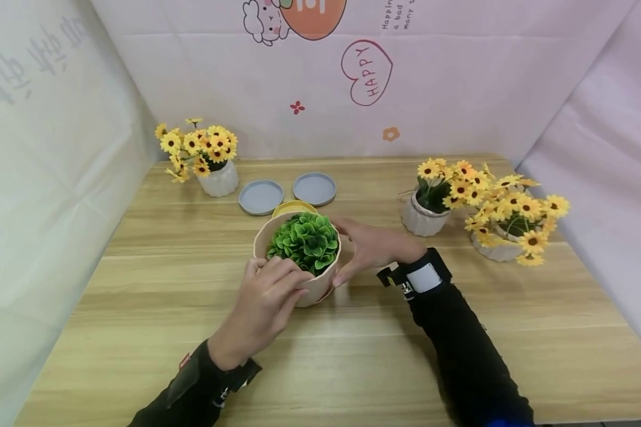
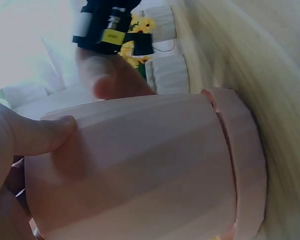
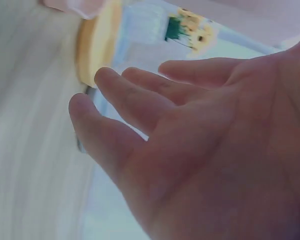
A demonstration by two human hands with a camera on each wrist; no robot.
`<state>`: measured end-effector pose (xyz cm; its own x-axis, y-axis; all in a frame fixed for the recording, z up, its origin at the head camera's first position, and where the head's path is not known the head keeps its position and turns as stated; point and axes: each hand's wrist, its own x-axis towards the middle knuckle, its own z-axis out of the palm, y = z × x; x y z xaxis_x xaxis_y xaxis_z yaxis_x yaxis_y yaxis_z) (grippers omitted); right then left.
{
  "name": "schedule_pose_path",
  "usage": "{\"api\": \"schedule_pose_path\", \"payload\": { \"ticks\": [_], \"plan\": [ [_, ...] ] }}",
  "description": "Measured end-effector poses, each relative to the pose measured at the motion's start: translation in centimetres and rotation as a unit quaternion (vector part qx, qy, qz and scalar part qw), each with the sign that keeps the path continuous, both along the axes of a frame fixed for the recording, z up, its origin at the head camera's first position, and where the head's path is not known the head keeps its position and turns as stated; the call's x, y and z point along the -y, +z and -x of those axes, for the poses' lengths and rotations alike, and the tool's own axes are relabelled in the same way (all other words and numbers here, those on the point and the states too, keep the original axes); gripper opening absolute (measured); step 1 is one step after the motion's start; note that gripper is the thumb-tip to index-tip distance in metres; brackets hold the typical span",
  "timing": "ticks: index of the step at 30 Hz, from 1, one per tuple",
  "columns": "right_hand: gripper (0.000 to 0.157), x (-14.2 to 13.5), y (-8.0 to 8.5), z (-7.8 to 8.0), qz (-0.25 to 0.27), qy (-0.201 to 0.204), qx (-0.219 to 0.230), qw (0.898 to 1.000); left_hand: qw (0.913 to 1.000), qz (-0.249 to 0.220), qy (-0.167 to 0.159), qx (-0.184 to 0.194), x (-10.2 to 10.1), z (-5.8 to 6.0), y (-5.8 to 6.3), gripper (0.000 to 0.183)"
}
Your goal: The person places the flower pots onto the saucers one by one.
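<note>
A pale pink flower pot (image 1: 315, 290) with a wavy rim stands mid-table, leafy green artificial plant (image 1: 305, 242) inside. My left hand (image 1: 267, 299) pinches its near rim, the thumb outside and the fingers over the edge. In the left wrist view the pot's smooth wall (image 2: 140, 165) fills the middle, and a pink saucer (image 2: 247, 165) sits under its base with a thin gap on one side. My right hand (image 1: 370, 244) is beside the pot's right side, thumb and fingers spread. The right wrist view shows that palm (image 3: 205, 145) bare, with the fingers loosely extended.
Behind the pot lie a yellow saucer (image 1: 293, 206) and two grey-blue saucers (image 1: 261, 197) (image 1: 314, 188). A white pot of yellow flowers (image 1: 220, 179) stands back left; two more (image 1: 424, 218) (image 1: 497, 248) stand on the right. Printed cloth (image 1: 320, 77) hangs behind the wooden table (image 1: 155, 267).
</note>
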<state>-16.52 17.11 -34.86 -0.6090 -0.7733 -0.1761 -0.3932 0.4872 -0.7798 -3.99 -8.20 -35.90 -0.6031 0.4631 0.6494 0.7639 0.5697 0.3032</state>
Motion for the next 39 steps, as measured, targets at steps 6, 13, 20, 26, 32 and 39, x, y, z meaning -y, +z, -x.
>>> {"api": "schedule_pose_path", "payload": {
  "ticks": [6,13,20,26,32,39],
  "plan": [
    [0.143,-0.3,1.4,-0.8,0.010,-0.010,-0.006,1.000,0.9999,0.013,0.002,0.011,-0.3,0.0,-0.6,0.019],
    [0.148,0.3,2.3,-1.7,0.023,0.000,-0.038,0.999,0.9995,0.024,0.007,0.021,-0.4,-0.1,-0.9,0.020],
    [0.154,1.3,3.0,-2.9,0.004,-0.012,-0.075,0.997,0.9991,0.039,0.014,0.012,-0.4,-0.2,-0.8,0.027],
    [0.155,2.1,3.2,-4.1,-0.032,-0.028,-0.091,0.995,0.9970,0.034,0.065,0.024,-0.2,-0.3,-0.3,0.078],
    [0.156,2.5,3.3,-5.0,-0.056,-0.052,-0.136,0.988,0.9748,0.020,0.154,0.160,0.0,0.0,0.8,0.135],
    [0.156,3.0,2.9,-5.3,-0.048,-0.064,-0.150,0.985,0.9403,0.016,0.173,0.293,0.2,0.2,1.1,0.142]
  ]
}}
